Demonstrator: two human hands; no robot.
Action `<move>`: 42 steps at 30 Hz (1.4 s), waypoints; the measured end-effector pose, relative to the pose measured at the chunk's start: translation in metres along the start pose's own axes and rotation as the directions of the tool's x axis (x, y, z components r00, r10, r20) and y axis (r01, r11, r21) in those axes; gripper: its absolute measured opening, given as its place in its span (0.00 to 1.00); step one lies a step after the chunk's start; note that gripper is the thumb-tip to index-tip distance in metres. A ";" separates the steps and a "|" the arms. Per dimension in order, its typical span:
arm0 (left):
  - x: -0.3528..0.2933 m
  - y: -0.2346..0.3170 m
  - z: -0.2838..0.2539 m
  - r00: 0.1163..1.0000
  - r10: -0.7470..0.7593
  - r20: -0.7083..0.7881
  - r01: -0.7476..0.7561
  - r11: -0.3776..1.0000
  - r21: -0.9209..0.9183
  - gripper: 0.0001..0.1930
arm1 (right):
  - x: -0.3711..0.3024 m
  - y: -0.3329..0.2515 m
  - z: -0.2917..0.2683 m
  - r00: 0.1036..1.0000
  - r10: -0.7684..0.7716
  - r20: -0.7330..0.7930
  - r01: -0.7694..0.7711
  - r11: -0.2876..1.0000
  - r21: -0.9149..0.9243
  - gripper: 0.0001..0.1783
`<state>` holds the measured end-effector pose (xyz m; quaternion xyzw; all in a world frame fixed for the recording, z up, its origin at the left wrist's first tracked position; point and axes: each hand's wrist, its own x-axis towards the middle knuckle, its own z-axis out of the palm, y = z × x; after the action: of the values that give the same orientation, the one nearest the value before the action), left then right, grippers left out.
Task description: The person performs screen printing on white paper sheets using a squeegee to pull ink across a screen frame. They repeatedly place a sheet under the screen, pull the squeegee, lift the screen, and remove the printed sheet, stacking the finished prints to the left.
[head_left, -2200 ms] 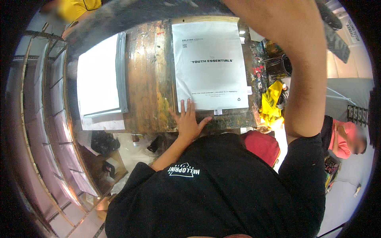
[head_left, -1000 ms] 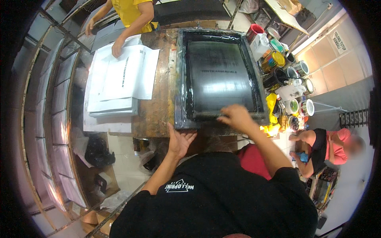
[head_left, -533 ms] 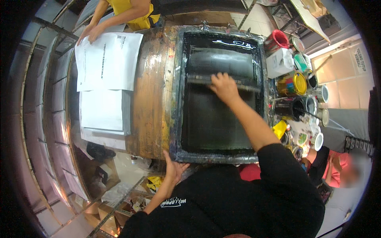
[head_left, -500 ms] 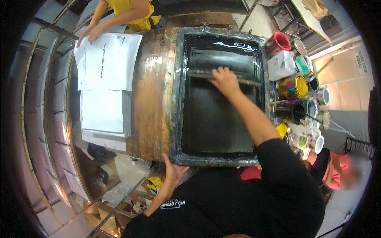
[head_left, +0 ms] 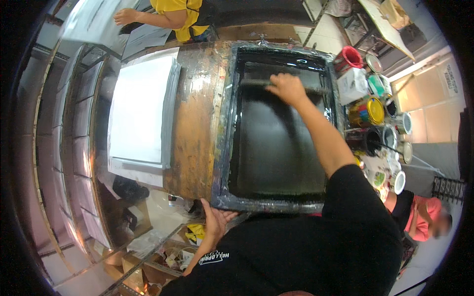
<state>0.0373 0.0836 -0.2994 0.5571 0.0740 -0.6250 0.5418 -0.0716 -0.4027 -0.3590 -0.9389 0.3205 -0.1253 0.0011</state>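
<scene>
A dark screen-printing frame [head_left: 224,163] lies on the worn wooden table [head_left: 195,118], its mesh [head_left: 276,158] coated with black ink. Near the far end of the mesh, my right hand [head_left: 289,90] is closed over the top of a long squeegee [head_left: 254,83] that spans most of the width. My left hand [head_left: 217,220] rests against the near left corner of the frame, thumb up and fingers stretched out along the edge. Left of the frame sits a stack of blank white sheets [head_left: 140,108].
Ink cans and tubs, among them a yellow can [head_left: 368,112] and a red bucket [head_left: 348,57], crowd the right side. A co-worker in yellow [head_left: 175,12] stands at the far left by a pale sheet [head_left: 94,24]. Drying racks [head_left: 81,148] line the left. Someone in pink [head_left: 422,217] sits lower right.
The co-worker has taken the printed sheet off the stack and moved it toward the far left. My right hand has pushed the squeegee a little farther up the mesh. My left hand stays at the corner.
</scene>
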 end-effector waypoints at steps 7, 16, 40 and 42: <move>-0.015 0.019 0.001 0.968 0.103 0.229 -0.098 0.995 -0.032 0.59 | -0.195 -0.172 -0.151 0.955 0.109 0.275 -0.143 0.984 0.107 0.25; -0.038 0.107 0.080 0.374 0.613 0.696 -0.563 0.747 -0.354 0.48 | -0.142 -0.201 -0.319 0.944 0.050 -0.326 -0.091 0.990 -0.111 0.15; 0.038 0.073 0.106 0.512 0.790 0.336 -0.649 0.100 0.754 0.26 | 0.011 -0.135 -0.412 0.887 0.038 -0.460 -0.140 0.972 -0.189 0.20; 0.043 0.109 0.051 0.516 0.812 0.272 -0.668 0.182 0.722 0.31 | 0.017 -0.148 -0.438 0.933 0.267 -0.242 -0.290 0.955 -0.066 0.22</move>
<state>0.0979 -0.0212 -0.2579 0.7418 -0.4274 -0.1976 0.4775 -0.0732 -0.2607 0.0815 -0.8619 0.4543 -0.2156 -0.0654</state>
